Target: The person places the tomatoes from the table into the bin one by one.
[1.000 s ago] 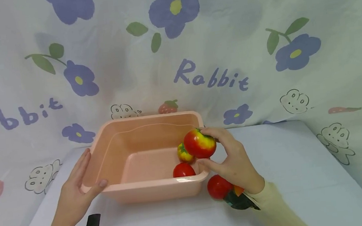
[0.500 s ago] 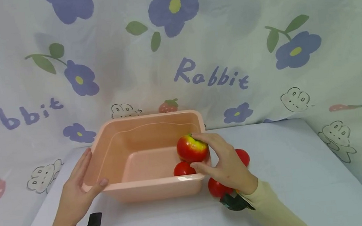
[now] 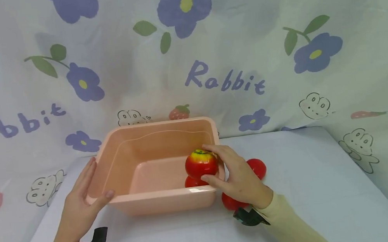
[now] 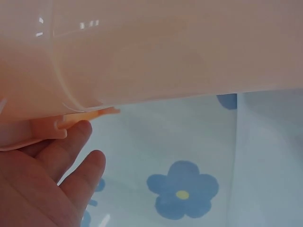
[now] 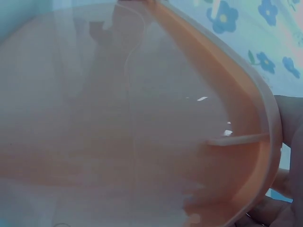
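Observation:
A pink plastic basin [image 3: 152,196] stands on the table, its open top facing up. My left hand [image 3: 77,208] grips its left end, thumb over the front corner of the rim and fingers along the outside. In the left wrist view, fingertips [image 4: 85,127] show beneath the rim. Reaching over the right rim, my right hand [image 3: 239,175] holds a glossy round red-and-yellow fruit [image 3: 201,166] with a green top, between thumb and fingers, inside the basin. Below it, a red fruit [image 3: 192,182] is partly covered. The right wrist view shows mostly the basin's outer wall [image 5: 142,118].
Two red fruits, one farther back [image 3: 257,168] and one nearer [image 3: 233,202], lie on the white table [image 3: 312,179] right of the basin, partly behind my right hand and wrist. A patterned cloth [image 3: 243,46] hangs behind the table.
My right hand has carried the red-and-yellow fruit left and down, from over the right rim into the basin. The smaller yellow-and-red fruit there is now hidden. My left hand stays on the basin.

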A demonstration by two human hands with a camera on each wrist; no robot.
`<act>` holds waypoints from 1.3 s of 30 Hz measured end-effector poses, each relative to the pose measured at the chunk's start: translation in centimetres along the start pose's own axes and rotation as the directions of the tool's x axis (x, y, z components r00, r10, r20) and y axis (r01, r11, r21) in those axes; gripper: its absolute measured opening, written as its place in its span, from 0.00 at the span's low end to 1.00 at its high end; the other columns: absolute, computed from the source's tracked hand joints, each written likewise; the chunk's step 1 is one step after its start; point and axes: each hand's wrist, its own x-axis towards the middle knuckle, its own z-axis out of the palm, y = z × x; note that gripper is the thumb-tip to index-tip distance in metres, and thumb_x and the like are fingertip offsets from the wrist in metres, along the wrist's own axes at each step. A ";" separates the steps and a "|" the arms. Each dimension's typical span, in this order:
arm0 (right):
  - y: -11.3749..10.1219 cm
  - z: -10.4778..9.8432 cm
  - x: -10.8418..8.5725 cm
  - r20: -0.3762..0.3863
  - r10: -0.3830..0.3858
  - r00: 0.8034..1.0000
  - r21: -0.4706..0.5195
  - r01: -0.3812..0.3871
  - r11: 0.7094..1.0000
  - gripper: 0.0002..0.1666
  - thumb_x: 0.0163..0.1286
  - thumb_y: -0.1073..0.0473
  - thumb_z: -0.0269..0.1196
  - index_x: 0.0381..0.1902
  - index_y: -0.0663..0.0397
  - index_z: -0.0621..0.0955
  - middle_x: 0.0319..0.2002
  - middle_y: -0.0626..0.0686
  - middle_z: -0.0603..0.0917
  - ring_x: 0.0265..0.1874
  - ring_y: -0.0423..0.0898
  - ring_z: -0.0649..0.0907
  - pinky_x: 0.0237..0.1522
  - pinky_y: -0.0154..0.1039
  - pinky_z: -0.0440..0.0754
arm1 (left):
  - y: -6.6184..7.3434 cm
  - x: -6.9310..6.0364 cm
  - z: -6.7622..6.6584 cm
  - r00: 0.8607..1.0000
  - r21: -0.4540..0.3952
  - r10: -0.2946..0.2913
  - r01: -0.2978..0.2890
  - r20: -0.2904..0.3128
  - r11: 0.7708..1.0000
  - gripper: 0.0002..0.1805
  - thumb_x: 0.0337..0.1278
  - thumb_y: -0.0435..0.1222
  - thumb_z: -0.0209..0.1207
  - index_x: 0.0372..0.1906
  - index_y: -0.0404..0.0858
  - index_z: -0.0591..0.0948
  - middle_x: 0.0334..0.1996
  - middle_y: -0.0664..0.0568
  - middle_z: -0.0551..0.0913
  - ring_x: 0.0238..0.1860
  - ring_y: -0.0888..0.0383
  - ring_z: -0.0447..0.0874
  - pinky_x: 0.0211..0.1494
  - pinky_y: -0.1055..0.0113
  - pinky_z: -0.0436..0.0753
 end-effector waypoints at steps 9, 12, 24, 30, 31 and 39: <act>0.7 -1.2 -0.2 -0.036 0.004 0.999 -0.027 -0.005 1.000 0.39 0.61 0.58 0.74 0.68 0.55 0.72 0.65 0.51 0.77 0.61 0.48 0.77 0.60 0.53 0.79 | 0.0 0.1 0.0 1.000 -0.003 -0.002 0.002 0.002 1.000 0.49 0.58 0.38 0.68 0.80 0.56 0.55 0.80 0.61 0.53 0.76 0.61 0.52 0.75 0.69 0.51; 1.1 -1.7 -0.2 -0.062 -0.003 0.998 -0.034 0.001 0.999 0.38 0.61 0.59 0.74 0.67 0.55 0.73 0.64 0.51 0.78 0.60 0.48 0.78 0.58 0.53 0.80 | 0.1 0.2 -0.1 1.000 0.003 -0.003 0.003 0.004 1.000 0.49 0.58 0.39 0.68 0.80 0.56 0.55 0.80 0.61 0.52 0.77 0.60 0.52 0.76 0.67 0.51; 2.5 -3.9 -0.4 -0.133 0.039 0.990 -0.015 -0.041 0.999 0.33 0.64 0.62 0.71 0.67 0.53 0.75 0.63 0.49 0.79 0.61 0.45 0.78 0.58 0.47 0.81 | 0.0 0.4 0.0 1.000 0.000 -0.008 0.008 0.009 1.000 0.49 0.58 0.39 0.68 0.80 0.55 0.55 0.79 0.64 0.52 0.77 0.60 0.53 0.73 0.76 0.52; 3.4 -4.6 -1.1 -0.140 0.111 0.984 -0.025 -0.116 0.993 0.33 0.65 0.61 0.71 0.68 0.50 0.75 0.63 0.48 0.79 0.61 0.46 0.78 0.58 0.38 0.80 | -0.1 0.3 -0.1 1.000 0.012 0.008 -0.008 -0.002 1.000 0.48 0.58 0.39 0.68 0.80 0.54 0.56 0.80 0.59 0.53 0.76 0.64 0.52 0.74 0.73 0.51; 3.6 -4.8 -1.3 -0.139 0.122 0.983 -0.026 -0.127 0.992 0.33 0.65 0.61 0.71 0.68 0.51 0.75 0.63 0.49 0.79 0.61 0.46 0.78 0.58 0.36 0.79 | -0.1 0.3 -0.1 1.000 0.012 0.011 -0.011 -0.003 1.000 0.49 0.58 0.39 0.68 0.80 0.54 0.56 0.80 0.59 0.53 0.76 0.65 0.51 0.75 0.72 0.51; 6.5 -5.4 -3.0 -0.142 0.198 0.970 -0.039 -0.205 0.978 0.29 0.67 0.60 0.69 0.65 0.53 0.76 0.61 0.51 0.80 0.57 0.47 0.80 0.56 0.34 0.80 | -0.2 0.4 -0.1 1.000 0.006 0.011 -0.011 0.003 1.000 0.49 0.57 0.38 0.68 0.80 0.54 0.56 0.79 0.60 0.53 0.76 0.65 0.51 0.75 0.70 0.50</act>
